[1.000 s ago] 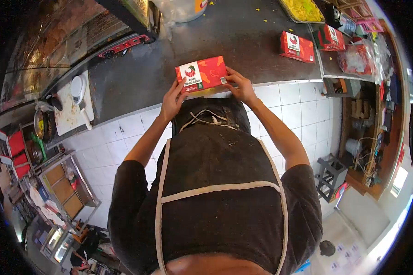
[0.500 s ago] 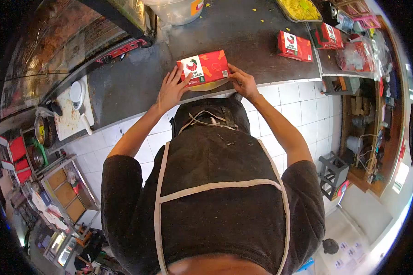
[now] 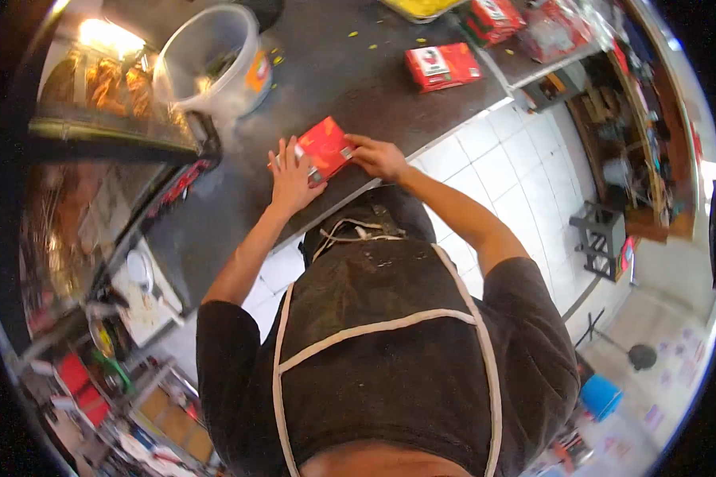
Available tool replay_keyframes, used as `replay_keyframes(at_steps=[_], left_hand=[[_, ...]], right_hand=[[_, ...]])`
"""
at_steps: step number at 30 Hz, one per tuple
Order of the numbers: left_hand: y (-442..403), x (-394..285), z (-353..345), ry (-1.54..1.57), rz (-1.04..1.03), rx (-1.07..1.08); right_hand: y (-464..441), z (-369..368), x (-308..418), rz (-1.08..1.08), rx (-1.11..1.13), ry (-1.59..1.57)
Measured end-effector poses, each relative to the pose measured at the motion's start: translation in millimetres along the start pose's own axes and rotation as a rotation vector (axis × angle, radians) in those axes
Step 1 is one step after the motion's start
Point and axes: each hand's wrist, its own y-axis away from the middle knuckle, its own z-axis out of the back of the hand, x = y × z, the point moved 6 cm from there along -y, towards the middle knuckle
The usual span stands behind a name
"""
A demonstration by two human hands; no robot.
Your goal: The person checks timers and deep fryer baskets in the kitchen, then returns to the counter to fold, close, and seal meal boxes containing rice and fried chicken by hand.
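A red box (image 3: 324, 146) lies at the front edge of the dark counter (image 3: 326, 75), between my two hands. My left hand (image 3: 293, 179) rests on its left end with the fingers spread, covering part of the printed label. At the right end, my right hand (image 3: 375, 157) grips the box's corner between thumb and curled fingers. Another red box (image 3: 444, 67) with a white label sits farther right on the counter, and one more (image 3: 495, 19) stands behind it.
A clear plastic bucket (image 3: 215, 67) stands at the back left beside a lit glass case (image 3: 107, 87). A cutting board (image 3: 145, 298) with a white lid is at the left. A tray of yellow food (image 3: 420, 6) and a plastic bag (image 3: 553, 33) are at the back right.
The view has turned and shifted left, bringing more of the bucket in sight. The box now appears tilted, and my left hand's fingers have spread over its left end.
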Motion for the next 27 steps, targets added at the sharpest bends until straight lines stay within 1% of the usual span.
replay_keyframes(at_steps=[2,3,4,6,7,8,9,10,11,12,13,14,15,16,17,18,19,20,21,22,23,24,27], left_hand=[[-29.2,-10.0,-1.3,0.014,0.015,-0.159],[-41.0,-15.5,-0.8,-0.007,0.028,-0.176],[-51.3,-22.9,-1.6,0.001,-0.002,-0.184],[-70.1,-21.8,-2.4,-0.003,0.123,-0.254],[-81.7,-21.6,-3.4,-0.009,0.137,-0.278],[-94.0,-23.4,-4.0,-0.004,0.131,-0.286],[-104.9,-20.9,-5.4,-0.007,0.198,-0.282],[-115.2,-18.9,-7.3,-0.012,0.266,-0.275],[-126.9,-19.7,-8.2,-0.012,0.309,-0.279],[-139.2,-22.7,-9.0,-0.01,0.313,-0.28],[-151.8,-24.7,-10.5,-0.032,0.356,-0.262],[-162.4,-27.5,-12.3,-0.054,0.402,-0.245],[-172.5,-33.0,-13.9,-0.045,0.404,-0.251],[-184.8,-38.6,-16.3,-0.036,0.41,-0.271],[-193.8,-44.7,-19.4,-0.026,0.405,-0.265],[-200.6,-51.1,-22.0,-0.018,0.401,-0.242],[-208.5,-56.6,-22.0,-0.023,0.422,-0.235],[-217.0,-62.2,-23.3,-0.021,0.449,-0.197],[-224.8,-66.6,-28.3,-0.019,0.475,-0.15],[-228.3,-68.9,-33.7,-0.021,0.499,-0.121],[-231.1,-69.2,-35.1,-0.027,0.505,-0.139],[-233.8,-69.2,-35.1,-0.036,0.511,-0.163],[-237.1,-65.6,-38.7,-0.018,0.527,-0.13]], right_hand=[[0.5,-1.4,-11.9,-0.014,-0.026,0.094],[-6.2,6.9,-10.8,-0.047,-0.034,0.09],[-12.5,19.5,-11.2,-0.078,-0.04,0.078],[-23.7,55.4,-27.7,-0.114,-0.105,0.06],[-31.4,74.5,-39.2,-0.139,-0.155,0.019],[-42.5,103.4,-57.5,-0.178,-0.207,0.043],[-56.2,140.4,-78.1,-0.216,-0.256,0.063],[-67.5,184.8,-99.3,-0.328,-0.288,0.09],[-66.8,218.2,-163.8,-0.322,-0.47,0.084],[-89.0,278.0,-165.6,-0.449,-0.494,0.236],[-96.8,323.0,-213.4,-0.401,-0.578,0.242],[-105.8,368.0,-248.7,-0.622,-0.504,0.422],[-110.2,409.1,-297.7,-0.595,-0.544,0.46],[-117.8,445.7,-339.2,-0.687,-0.505,0.536],[-125.2,473.7,-385.1,-0.683,-0.49,0.548],[-121.3,496.0,-448.5,-0.707,-0.509,0.475],[-127.5,515.4,-485.4,-0.783,-0.424,0.526],[-127.8,529.2,-528.1,-0.817,-0.415,0.499],[-115.0,537.7,-605.7,-0.937,-0.408,0.338],[-111.4,540.8,-647.8,-1.009,-0.31,0.251],[-112.0,540.3,-660.4,-1.14,-0.339,0.131],[-122.2,541.7,-669.0,-1.205,-0.342,0.061],[-137.1,535.5,-702.8,-1.444,-0.318,-0.185]])
